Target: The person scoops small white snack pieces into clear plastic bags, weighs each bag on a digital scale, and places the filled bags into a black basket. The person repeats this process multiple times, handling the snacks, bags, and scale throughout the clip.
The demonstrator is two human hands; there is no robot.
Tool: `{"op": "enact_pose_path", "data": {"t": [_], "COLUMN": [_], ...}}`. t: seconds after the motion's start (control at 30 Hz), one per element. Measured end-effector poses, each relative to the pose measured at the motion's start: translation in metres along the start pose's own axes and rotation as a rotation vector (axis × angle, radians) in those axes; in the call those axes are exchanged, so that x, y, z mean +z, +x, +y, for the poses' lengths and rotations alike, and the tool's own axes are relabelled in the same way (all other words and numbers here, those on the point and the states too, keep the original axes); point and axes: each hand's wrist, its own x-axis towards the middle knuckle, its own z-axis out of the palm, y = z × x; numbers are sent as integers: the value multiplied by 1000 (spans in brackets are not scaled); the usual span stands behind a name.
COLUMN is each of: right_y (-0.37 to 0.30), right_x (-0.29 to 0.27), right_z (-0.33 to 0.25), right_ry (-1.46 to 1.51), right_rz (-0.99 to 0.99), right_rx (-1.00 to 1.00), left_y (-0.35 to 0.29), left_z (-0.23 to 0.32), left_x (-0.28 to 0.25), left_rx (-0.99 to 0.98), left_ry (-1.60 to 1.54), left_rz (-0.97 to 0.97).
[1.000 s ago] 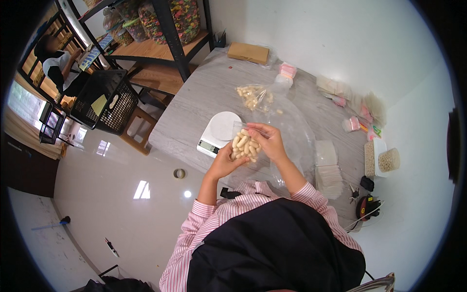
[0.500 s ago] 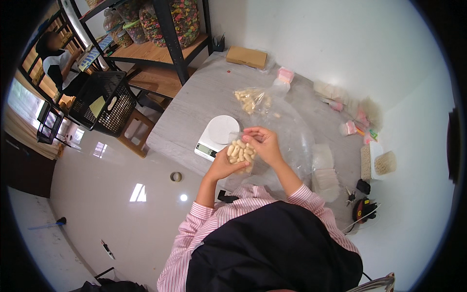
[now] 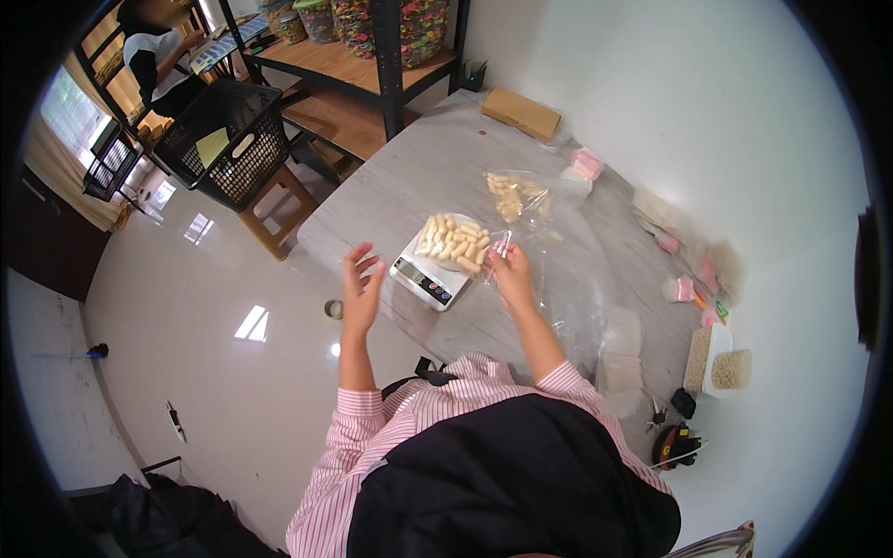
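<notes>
A small clear plastic bag (image 3: 453, 241) of pale, finger-shaped snacks lies on the white kitchen scale (image 3: 426, 283). My right hand (image 3: 513, 273) pinches the empty end of this bag at its right side. Off the scale's left side, my left hand (image 3: 362, 284) is raised with its fingers apart and nothing in it. Beyond the scale, a large clear bag (image 3: 569, 265) spreads over the table, with more of the same snacks (image 3: 514, 196) in its far end.
A flat cardboard box (image 3: 521, 112) lies at the table's far edge. Clear empty bags (image 3: 619, 349) sit right of my arm, near a white container (image 3: 716, 358). A black basket (image 3: 228, 149) rests on a stool at left; behind it another person (image 3: 167, 60) is seated.
The snack bag has gone from between both hands onto the scale. My left hand has let go and moved left; my right hand still grips the bag's end. The view has shifted.
</notes>
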Motion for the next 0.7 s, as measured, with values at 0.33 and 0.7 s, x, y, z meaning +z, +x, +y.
{"op": "enact_pose_path", "data": {"t": [0.33, 0.7], "right_y": [41, 48], "right_x": [-14, -32], "right_z": [51, 43], "right_ry": [-422, -407], "right_rz": [198, 268], "right_rx": [-99, -102], "left_y": [-30, -23], "left_z": [-12, -5], "left_x": [-63, -60], "left_rx": [-158, -125], "left_ry": [93, 69], "left_rz": [208, 210]}}
